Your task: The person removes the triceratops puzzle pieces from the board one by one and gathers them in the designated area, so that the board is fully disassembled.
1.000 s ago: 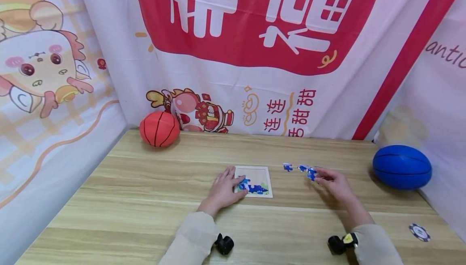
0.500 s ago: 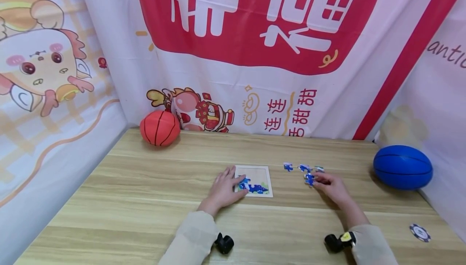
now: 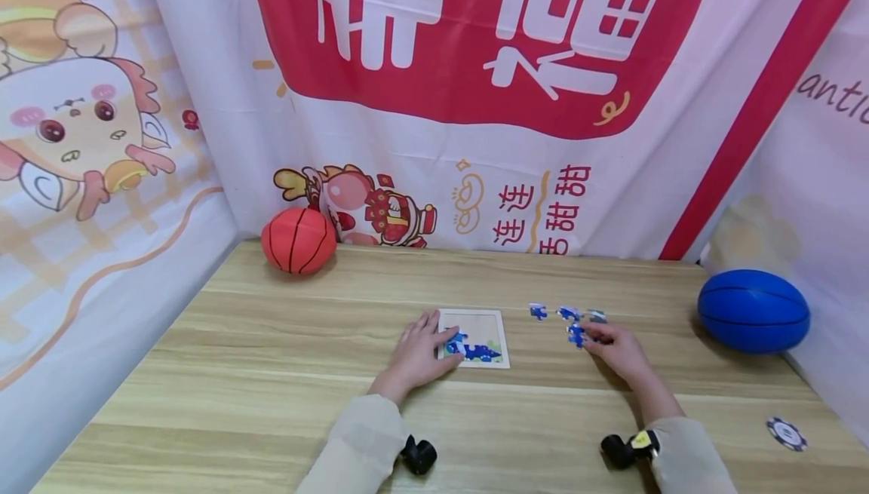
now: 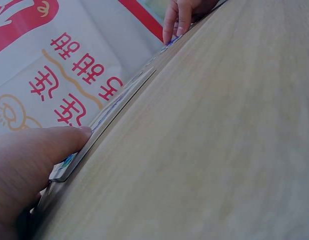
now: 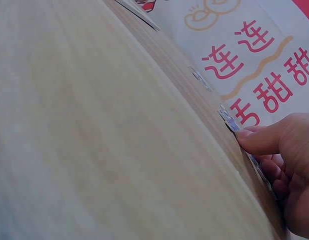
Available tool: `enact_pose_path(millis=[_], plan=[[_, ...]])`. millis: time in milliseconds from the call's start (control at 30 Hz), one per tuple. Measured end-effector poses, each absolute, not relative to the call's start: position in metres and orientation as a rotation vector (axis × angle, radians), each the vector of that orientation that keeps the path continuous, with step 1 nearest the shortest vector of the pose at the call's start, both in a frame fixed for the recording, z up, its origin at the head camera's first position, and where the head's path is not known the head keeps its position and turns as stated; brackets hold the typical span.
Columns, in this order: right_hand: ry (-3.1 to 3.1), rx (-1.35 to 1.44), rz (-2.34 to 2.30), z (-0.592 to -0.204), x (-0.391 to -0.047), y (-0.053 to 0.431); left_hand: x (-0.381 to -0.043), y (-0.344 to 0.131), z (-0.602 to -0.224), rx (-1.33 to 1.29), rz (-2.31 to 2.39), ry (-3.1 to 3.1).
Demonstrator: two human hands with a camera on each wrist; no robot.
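Blue puzzle piece [image 3: 575,335], touching right grip [image 3: 618,351], on its left

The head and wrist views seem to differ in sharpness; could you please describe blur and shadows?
Left wrist: the tabletop looks soft, with darkness beneath the left hand; right wrist: the tabletop is similarly soft; head: fairly even light, soft shadows by the blue ball and right hand, detail on the puzzle pieces unclear.

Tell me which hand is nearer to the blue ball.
Right. The right hand is left of the blue ball; the left hand is farther left, on the puzzle frame.
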State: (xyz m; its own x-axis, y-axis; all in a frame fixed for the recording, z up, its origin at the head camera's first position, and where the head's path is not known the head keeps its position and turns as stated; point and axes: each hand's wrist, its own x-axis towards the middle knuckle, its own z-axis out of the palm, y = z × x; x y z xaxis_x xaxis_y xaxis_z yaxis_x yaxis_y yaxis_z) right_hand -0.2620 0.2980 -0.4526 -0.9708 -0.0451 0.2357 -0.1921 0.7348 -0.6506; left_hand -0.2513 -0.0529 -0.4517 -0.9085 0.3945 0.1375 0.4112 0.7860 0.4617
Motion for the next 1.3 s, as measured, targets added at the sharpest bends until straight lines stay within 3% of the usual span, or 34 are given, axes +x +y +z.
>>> enact_pose_path(millis=[933, 1300], plan=[[-2.701, 0.130, 1.189, -0.431, -0.257, 0.290, -0.252, -0.053, -0.454, -0.662, -0.776, -2.922], [-2.550, 0.201, 1.477, -0.422, -0.259, 0.242, -0.253, -0.059, -0.451, -0.664, -0.913, -2.854]])
